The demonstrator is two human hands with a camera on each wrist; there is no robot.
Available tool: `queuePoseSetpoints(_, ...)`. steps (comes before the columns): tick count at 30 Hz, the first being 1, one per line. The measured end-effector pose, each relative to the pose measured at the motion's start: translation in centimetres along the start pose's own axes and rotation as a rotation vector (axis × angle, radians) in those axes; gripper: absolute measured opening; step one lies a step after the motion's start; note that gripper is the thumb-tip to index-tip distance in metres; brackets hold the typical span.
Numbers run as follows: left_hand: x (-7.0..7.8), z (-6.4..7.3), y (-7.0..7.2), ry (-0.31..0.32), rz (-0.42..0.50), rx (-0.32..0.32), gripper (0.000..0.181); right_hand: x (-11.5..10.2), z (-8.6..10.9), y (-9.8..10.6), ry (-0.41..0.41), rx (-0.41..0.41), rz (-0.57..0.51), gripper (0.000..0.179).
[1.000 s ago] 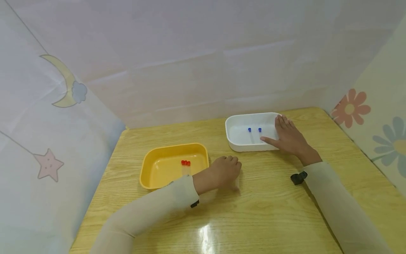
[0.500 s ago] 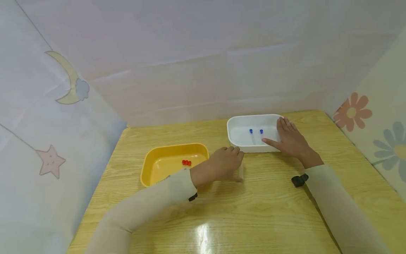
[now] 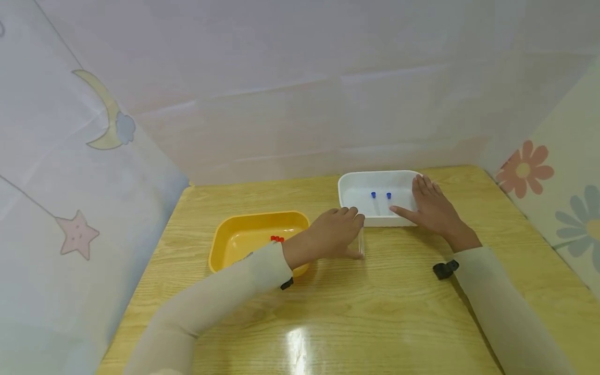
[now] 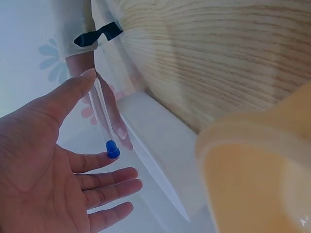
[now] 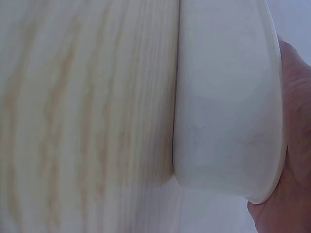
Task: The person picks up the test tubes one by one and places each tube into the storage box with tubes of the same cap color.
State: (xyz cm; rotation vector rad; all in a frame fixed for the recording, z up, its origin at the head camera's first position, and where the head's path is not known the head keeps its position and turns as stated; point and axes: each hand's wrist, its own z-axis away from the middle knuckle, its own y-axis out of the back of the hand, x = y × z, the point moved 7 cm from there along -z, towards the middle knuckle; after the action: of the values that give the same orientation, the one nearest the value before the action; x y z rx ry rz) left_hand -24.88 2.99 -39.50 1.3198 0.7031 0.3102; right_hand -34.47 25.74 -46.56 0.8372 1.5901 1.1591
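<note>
My left hand holds a clear test tube lengthwise between thumb and index finger. Its blue cap sits at the index fingertip, while the other fingers stay extended. In the head view this tube stands just before the front left of the white tray, partly hidden by the hand. Two blue-capped tubes lie side by side inside that tray. Across the tray's right end rests my right hand, fingers straight and thumb reaching over the inside. The right wrist view shows this hand along the rim.
A yellow tray stands to the left, partly covered by my left forearm. Several red-capped tubes lie in it. Both trays are on a wooden table, with a fabric backdrop behind. A black strap sits on my right wrist.
My left hand has moved slightly forward with the tube, from the table beside the yellow tray toward the white tray. The right hand stays on the white tray's end.
</note>
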Motion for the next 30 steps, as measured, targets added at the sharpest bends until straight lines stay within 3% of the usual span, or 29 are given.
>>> queuePoseSetpoints(6,-0.6,-0.6,0.0,0.009,-0.015,0.019,0.083,0.5,0.3,-0.4,-0.007,0.0,-0.001,0.113)
queuePoseSetpoints(21,-2.8,-2.5,-0.1,-0.003,0.056,0.031,0.088,0.4,0.1,-0.1,-0.002,0.001,0.017,0.112)
queuePoseSetpoints(30,-4.3,-3.3,0.1,-0.002,0.012,0.016,0.09,0.3,-0.1,0.0,0.004,-0.005,0.016,0.112)
